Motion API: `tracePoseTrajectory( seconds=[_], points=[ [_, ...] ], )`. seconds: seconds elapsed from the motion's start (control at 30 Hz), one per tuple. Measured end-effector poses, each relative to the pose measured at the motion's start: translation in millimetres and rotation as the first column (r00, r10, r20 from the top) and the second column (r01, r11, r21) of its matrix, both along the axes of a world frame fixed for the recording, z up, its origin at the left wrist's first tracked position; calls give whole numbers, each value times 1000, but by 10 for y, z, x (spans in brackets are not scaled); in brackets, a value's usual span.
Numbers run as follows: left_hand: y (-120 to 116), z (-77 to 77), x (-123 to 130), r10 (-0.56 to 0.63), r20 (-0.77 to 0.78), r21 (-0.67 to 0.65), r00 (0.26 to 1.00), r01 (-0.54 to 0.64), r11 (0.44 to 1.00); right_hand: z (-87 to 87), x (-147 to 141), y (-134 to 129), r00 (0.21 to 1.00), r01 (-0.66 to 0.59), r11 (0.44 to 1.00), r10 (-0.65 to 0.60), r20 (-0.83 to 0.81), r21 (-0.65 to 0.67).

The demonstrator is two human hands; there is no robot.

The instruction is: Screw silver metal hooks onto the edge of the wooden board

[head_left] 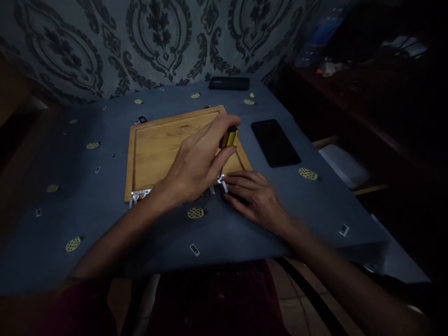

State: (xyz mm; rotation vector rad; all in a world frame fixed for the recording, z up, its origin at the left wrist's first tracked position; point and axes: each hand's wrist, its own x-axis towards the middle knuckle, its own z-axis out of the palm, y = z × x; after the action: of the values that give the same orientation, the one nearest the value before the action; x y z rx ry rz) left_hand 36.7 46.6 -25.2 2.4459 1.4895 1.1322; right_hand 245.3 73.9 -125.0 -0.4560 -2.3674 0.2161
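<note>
My left hand is closed around the yellow and black handle of a screwdriver, held upright. Its shaft points down to a small silver metal hinge at the near right edge of a framed wooden panel. The fingers of my right hand are closed on that hinge from the right. A second metal hinge sits at the panel's near left corner. My left hand and forearm hide part of the panel's near edge.
A blue tablecloth with pineapple prints covers the table. One black phone lies to the right of the panel, and another dark phone lies at the back by the patterned wall. A small black piece touches the panel's far left edge.
</note>
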Motion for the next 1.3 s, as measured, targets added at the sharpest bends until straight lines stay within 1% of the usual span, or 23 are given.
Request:
tracePoseTrajectory(
  seconds=[0.2, 0.37, 0.53, 0.73, 0.87, 0.97, 1.13, 1.3],
  points=[
    [-9, 6, 21, 54, -57, 32, 997, -53, 998, -1, 5, -2, 1000, 6, 1000, -5, 8, -11],
    [-21, 4, 15, 68, -50, 38, 996, -66, 997, 4, 7, -4, 1000, 3, 1000, -3, 10, -15],
    [-22, 10, -5, 33, -21, 32, 999, -32, 999, 8, 9, -7, 1000, 3, 999, -3, 16, -33],
    [-24, 40, -12, -1, -23, 13, 1000, 1, 1000, 13, 7, -8, 1000, 6, 1000, -5, 20, -24],
    [-10, 9, -3, 39, -65, 44, 997, -37, 998, 0, 3, -6, 1000, 3, 1000, -3, -2, -11],
    [3, -18, -4, 67, -100, 41, 993, -63, 997, -6, 2, -4, 1000, 3, 1000, -3, -8, -11],
    [13, -48, -11, 62, -30, 45, 998, -60, 997, 12, 6, -8, 1000, 4, 1000, -4, 12, -31],
    [5, -60, 2, 43, 35, -27, 998, -42, 999, 12, 6, -8, 1000, 4, 998, -2, 22, -57]
  ],
)
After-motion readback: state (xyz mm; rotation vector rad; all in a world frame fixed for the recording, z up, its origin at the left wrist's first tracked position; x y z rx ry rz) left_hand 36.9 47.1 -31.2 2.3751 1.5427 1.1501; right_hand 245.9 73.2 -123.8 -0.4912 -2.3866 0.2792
